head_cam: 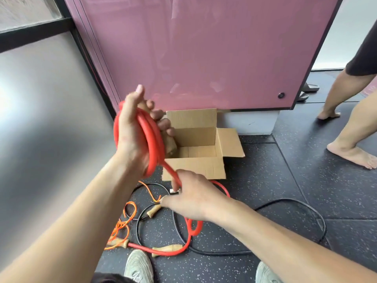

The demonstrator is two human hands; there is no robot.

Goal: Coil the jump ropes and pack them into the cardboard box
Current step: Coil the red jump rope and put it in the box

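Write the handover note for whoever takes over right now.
Left hand grips the partly coiled red rope near the box.
Right hand pinches its free strand; the tail lies on the floor.
Done: nothing packed; box looks empty.
Left: finish the red coil, then coil the black rope and orange rope, pack all.

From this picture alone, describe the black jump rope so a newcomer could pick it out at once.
Find the pink panel; an open cardboard box sits on the dark speckled floor at its foot. In front of the box, ropes lie tangled. The black rope sprawls in wide loops to the right, unlike the thick red rope and thin orange rope.
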